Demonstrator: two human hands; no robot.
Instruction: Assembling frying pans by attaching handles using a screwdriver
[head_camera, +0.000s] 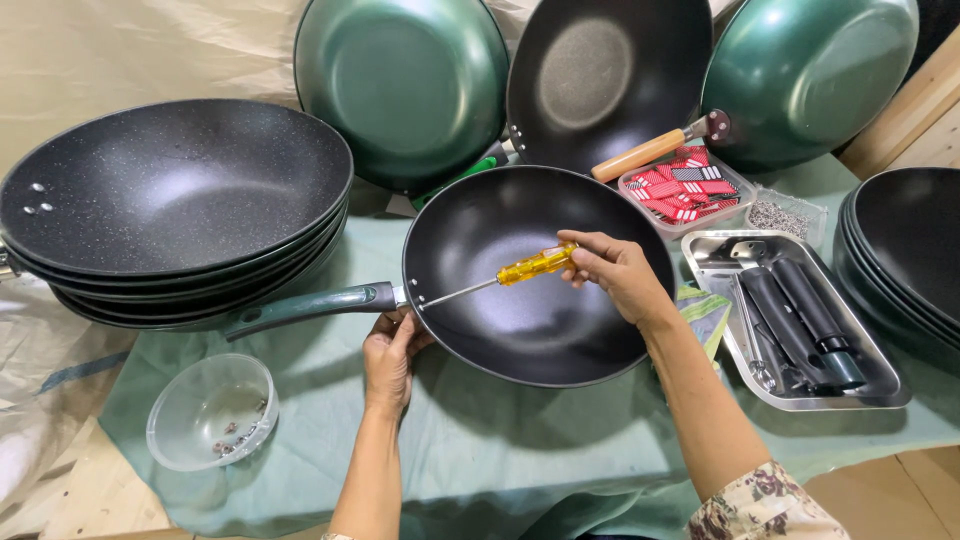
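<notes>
Right hand (617, 272) grips a screwdriver (500, 277) inside the wok (540, 330); left hand (390, 355) clasps its rim.

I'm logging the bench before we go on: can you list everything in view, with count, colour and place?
Wok in hand: one, black inside, dark green handle, centre of the cloth.
Screwdriver: one, yellow handle, tip at the wok's handle rivets.
Stacked woks: several, black speckled, left.
Leaning woks: three, two showing green backs, one black inside, at the back.
Stacked pans: several, black, right edge.
Steel tray: one, silver, right, holding black handles.
Plastic tub: one, clear, with red pieces, behind the tray.
Glass bowl: one, clear, front left, a few small parts inside.
Cloth: one, pale green, covering the table.
Left hand: grips the wok's rim by its handle.
Right hand: holds the screwdriver.
</notes>
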